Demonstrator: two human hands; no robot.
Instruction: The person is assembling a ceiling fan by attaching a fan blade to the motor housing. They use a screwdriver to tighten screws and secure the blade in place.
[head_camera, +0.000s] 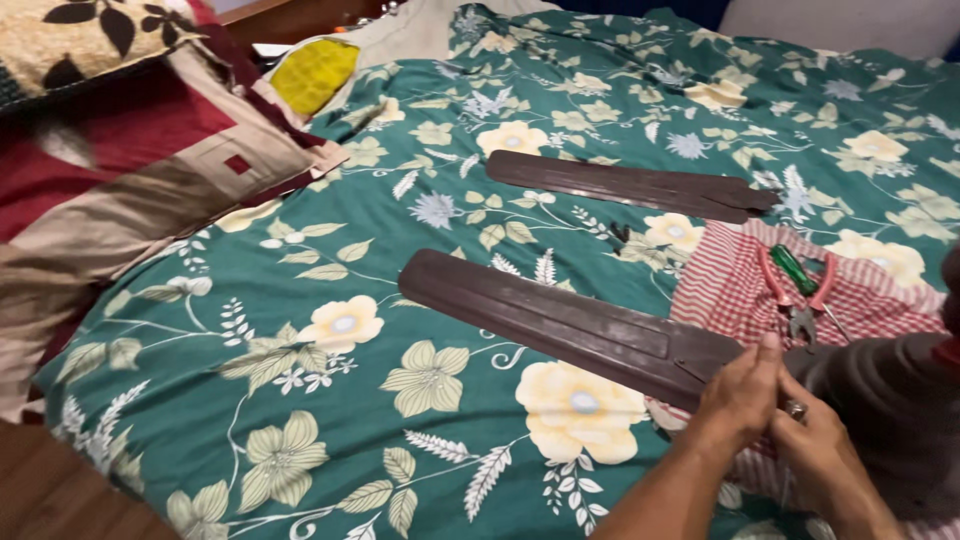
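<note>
The left hand (742, 395) rests on the inner, narrow end of a long dark brown fan blade (560, 322), fingers curled over its upper edge so that the hand grips the blade. The right hand (822, 452) lies just beside it, touching the same end close to a dark grey rounded fan motor housing (885, 410); a ring shows on one finger. Whether the right hand is closed on a small part or only pressed against the joint cannot be told, since the fingers cover the spot.

The held blade lies flat on the bed and runs from the hands up and to the left. Its inner end meets the housing under the hands. By appearance this blade is at the housing, but whether it is fastened or loose is hidden.

A second dark brown fan blade (635, 186) lies apart, farther up the bed, joined to nothing; that one appears yet to be dealt with.

A red and white striped cloth (735, 285) lies under the work area. On it rest red-handled pliers (800, 295) and a green-handled screwdriver (795, 268), both untouched. Everything sits on a green floral bedsheet (330, 380). Patterned pillows (130, 160) lie at the upper left.
</note>
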